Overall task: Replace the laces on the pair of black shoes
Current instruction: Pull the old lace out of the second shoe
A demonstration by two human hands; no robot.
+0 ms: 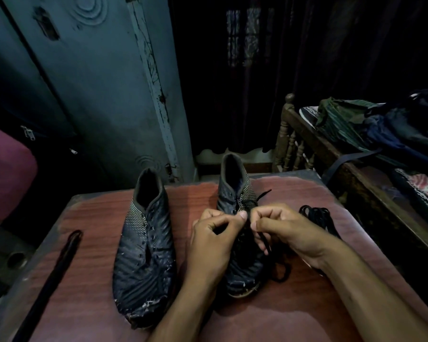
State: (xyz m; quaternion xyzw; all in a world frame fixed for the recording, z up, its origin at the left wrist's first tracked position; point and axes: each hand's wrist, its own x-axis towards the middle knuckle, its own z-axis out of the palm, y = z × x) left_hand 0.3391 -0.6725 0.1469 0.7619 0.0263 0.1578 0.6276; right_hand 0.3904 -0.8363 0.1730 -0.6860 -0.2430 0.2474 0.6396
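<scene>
On a reddish wooden table (307,314) stand two worn black shoes, toes toward the viewer. The left shoe (145,248) sits at about 7 o'clock from the frame's centre and shows bare eyelets. The right shoe (235,191) is at 5 o'clock, partly hidden beneath both hands. The left hand (214,239) has its fingers curled tight, thumb and forefinger pinching the black lace (263,240) over the shoe's eyelets. The right hand (286,229), just beside it at 3 o'clock, is likewise curled narrow and nips the same lace, whose loose length trails down across the shoe. A coiled spare lace (318,215) lies at 2 o'clock from the hands. A dark strap (53,275) lies along the table's left edge.
</scene>
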